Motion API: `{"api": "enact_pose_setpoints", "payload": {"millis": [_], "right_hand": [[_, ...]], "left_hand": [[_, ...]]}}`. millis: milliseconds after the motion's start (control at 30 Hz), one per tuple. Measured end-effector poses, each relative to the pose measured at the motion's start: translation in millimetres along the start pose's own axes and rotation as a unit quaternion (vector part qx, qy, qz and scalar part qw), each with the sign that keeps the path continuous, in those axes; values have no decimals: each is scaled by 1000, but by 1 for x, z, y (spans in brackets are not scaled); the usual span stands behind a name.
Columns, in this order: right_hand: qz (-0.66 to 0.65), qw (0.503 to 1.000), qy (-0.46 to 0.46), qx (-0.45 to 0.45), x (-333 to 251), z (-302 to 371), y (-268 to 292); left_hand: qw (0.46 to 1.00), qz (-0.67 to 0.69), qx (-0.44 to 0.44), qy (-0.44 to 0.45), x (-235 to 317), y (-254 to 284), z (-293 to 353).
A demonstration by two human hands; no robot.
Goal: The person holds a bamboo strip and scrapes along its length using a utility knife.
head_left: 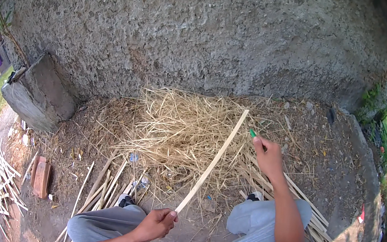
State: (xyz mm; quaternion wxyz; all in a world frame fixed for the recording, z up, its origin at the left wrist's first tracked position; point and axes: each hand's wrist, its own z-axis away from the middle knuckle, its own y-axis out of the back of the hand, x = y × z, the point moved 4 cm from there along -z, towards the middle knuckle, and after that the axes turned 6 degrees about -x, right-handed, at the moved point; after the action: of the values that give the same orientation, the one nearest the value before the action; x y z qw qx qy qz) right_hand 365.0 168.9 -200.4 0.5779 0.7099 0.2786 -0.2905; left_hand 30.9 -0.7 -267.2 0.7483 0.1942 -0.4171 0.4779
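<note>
A long, pale bamboo strip slants up and away from my lap, its far end over a heap of thin shavings. My left hand is closed around the strip's lower part, with the thumb along it. To the right of the strip, and apart from it, my right hand is raised and closed on a small green tool. Only the green end of that tool sticks out past the fingers. The rest is hidden in the hand, so its kind cannot be told.
Bamboo strips lie beside my left leg and right leg. More pale strips are piled at far left, near a reddish brick. A rough grey wall rises behind the shavings; a concrete block leans at left.
</note>
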Motion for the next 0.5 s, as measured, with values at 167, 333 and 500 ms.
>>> {"api": "enact_pose_setpoints", "payload": {"millis": [167, 333, 500], "right_hand": [[-51, 982, 75, -168, -32, 54, -46], [-92, 970, 183, -127, -48, 67, -44], [-54, 966, 197, -157, -48, 80, -56]], "left_hand": [[998, 42, -6, -51, 22, -5, 1], [996, 79, 11, -44, 23, -3, -1], [996, 71, 6, -44, 24, -11, -1]]}}
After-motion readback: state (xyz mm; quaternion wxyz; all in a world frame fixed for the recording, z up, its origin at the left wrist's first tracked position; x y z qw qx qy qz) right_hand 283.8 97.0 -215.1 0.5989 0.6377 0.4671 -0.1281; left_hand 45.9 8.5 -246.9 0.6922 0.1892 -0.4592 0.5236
